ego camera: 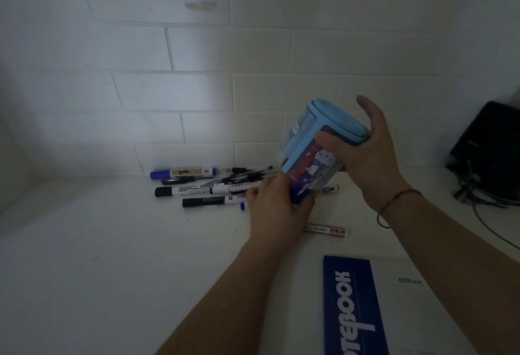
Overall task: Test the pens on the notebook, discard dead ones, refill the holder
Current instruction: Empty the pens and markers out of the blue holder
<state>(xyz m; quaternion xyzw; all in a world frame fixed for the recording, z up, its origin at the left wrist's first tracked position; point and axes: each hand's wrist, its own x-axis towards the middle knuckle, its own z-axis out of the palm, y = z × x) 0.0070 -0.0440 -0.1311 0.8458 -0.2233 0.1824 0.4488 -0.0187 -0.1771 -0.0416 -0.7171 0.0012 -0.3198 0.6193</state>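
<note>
On white counter [112, 256], scattered pens [202, 185], notebook [351, 306]; tiled wall [197, 53]

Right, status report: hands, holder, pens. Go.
Left hand and right hand both grip the blue pen holder, tipped over. Pens and markers dumped on the counter. Notebook closed, untouched.

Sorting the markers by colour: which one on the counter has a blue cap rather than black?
The white marker with the blue cap lying farthest back against the tiled wall; the capped markers in front of it have black caps.
</note>
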